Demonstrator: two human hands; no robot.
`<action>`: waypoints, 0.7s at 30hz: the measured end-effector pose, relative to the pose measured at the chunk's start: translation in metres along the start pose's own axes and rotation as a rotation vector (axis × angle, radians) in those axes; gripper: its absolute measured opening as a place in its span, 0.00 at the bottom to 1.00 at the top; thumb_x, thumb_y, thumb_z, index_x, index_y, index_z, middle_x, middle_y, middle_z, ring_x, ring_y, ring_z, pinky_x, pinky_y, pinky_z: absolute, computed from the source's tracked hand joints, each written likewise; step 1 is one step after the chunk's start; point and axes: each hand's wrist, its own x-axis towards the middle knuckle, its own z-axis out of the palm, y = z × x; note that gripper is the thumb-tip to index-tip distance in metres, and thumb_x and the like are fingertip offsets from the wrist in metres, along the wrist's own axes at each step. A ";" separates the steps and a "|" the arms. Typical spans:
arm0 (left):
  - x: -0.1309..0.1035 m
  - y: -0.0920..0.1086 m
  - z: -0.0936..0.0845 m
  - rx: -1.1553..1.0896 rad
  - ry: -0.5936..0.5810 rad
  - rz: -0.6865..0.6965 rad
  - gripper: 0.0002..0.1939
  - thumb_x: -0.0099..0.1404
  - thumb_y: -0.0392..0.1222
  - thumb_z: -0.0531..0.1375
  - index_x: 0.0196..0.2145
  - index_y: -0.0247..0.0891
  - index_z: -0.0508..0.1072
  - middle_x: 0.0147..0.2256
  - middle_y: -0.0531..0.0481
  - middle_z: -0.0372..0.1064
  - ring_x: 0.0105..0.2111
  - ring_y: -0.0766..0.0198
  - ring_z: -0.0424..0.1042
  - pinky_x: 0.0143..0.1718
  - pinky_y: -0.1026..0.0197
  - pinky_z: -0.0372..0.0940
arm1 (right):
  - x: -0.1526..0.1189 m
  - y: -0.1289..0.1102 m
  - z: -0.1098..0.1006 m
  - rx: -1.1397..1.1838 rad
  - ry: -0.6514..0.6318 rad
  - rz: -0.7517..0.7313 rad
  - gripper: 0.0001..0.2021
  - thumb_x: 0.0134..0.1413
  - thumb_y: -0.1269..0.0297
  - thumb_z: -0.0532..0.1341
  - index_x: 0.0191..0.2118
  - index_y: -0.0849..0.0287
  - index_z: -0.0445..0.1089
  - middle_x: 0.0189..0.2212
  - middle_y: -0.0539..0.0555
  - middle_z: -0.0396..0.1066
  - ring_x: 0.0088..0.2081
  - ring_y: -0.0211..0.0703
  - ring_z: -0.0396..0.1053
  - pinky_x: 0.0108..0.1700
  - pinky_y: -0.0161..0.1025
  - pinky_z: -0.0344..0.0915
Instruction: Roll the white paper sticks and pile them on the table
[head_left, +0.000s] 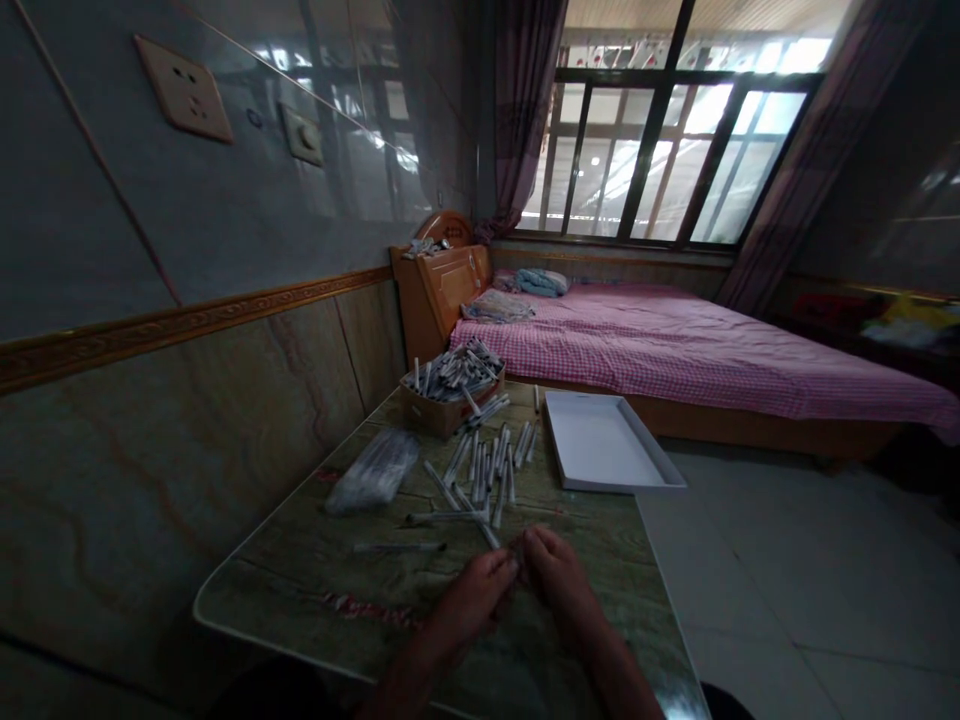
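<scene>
My left hand (484, 585) and my right hand (551, 565) meet over the near part of the table (600, 540), fingers curled and fingertips pinched close together. Whatever lies between the fingertips is too small and dark to make out. Just beyond them is a loose spread of white pen-like sticks (487, 465), several lying side by side and others crossing at angles. One more thin stick (397, 547) lies apart to the left. A cardboard box (442, 412) heaped with similar sticks stands at the far left of the table.
A shallow white tray-like box (600, 440) sits at the table's right edge. Left of the sticks lies a clear plastic bag (375, 470). Small red-and-white bits (367, 608) are strewn near the front. The bed (637, 340) stands behind the table, a tiled wall (225, 450) on the left.
</scene>
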 end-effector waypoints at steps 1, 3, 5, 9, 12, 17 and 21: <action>-0.001 -0.001 0.001 0.017 0.006 -0.028 0.20 0.55 0.58 0.67 0.28 0.38 0.70 0.18 0.61 0.56 0.16 0.73 0.48 0.16 0.68 0.37 | -0.002 0.002 0.000 0.004 0.022 -0.004 0.27 0.40 0.34 0.64 0.21 0.56 0.62 0.16 0.43 0.56 0.21 0.33 0.52 0.24 0.33 0.50; -0.003 -0.003 0.005 -0.004 0.024 -0.090 0.22 0.54 0.61 0.67 0.31 0.39 0.71 0.18 0.61 0.57 0.15 0.74 0.48 0.16 0.69 0.37 | -0.005 0.007 0.002 0.015 0.090 -0.020 0.26 0.41 0.35 0.64 0.21 0.56 0.61 0.17 0.42 0.56 0.21 0.34 0.52 0.25 0.33 0.51; -0.005 -0.005 0.010 -0.066 0.016 -0.146 0.24 0.53 0.62 0.67 0.35 0.39 0.71 0.19 0.62 0.57 0.15 0.75 0.47 0.16 0.69 0.36 | -0.007 0.011 0.004 0.034 0.163 -0.032 0.26 0.41 0.36 0.64 0.21 0.55 0.61 0.18 0.43 0.56 0.23 0.35 0.53 0.26 0.34 0.53; -0.005 -0.009 0.011 -0.199 -0.036 -0.217 0.26 0.50 0.59 0.70 0.37 0.39 0.69 0.19 0.63 0.56 0.14 0.77 0.45 0.16 0.70 0.35 | -0.008 0.018 0.010 0.091 0.251 -0.008 0.26 0.41 0.35 0.62 0.21 0.54 0.59 0.18 0.43 0.54 0.22 0.35 0.52 0.25 0.34 0.54; -0.004 -0.007 0.008 -0.280 -0.104 -0.270 0.25 0.49 0.56 0.72 0.37 0.40 0.68 0.18 0.64 0.54 0.14 0.78 0.43 0.16 0.70 0.33 | -0.008 0.019 0.009 0.128 0.280 0.004 0.26 0.40 0.35 0.63 0.21 0.54 0.60 0.18 0.42 0.55 0.22 0.35 0.53 0.25 0.34 0.54; -0.005 -0.002 0.009 -0.332 -0.149 -0.298 0.24 0.51 0.53 0.71 0.39 0.40 0.68 0.18 0.65 0.53 0.13 0.78 0.42 0.17 0.71 0.33 | -0.008 0.016 0.007 0.182 0.294 0.017 0.26 0.36 0.35 0.65 0.20 0.55 0.62 0.17 0.43 0.56 0.21 0.34 0.53 0.24 0.34 0.54; -0.008 -0.004 0.013 -0.189 -0.064 -0.212 0.26 0.52 0.59 0.69 0.41 0.39 0.69 0.19 0.64 0.56 0.14 0.77 0.47 0.16 0.69 0.35 | -0.011 0.022 0.017 0.226 0.310 0.025 0.28 0.33 0.33 0.66 0.20 0.55 0.61 0.17 0.42 0.57 0.20 0.33 0.54 0.23 0.33 0.55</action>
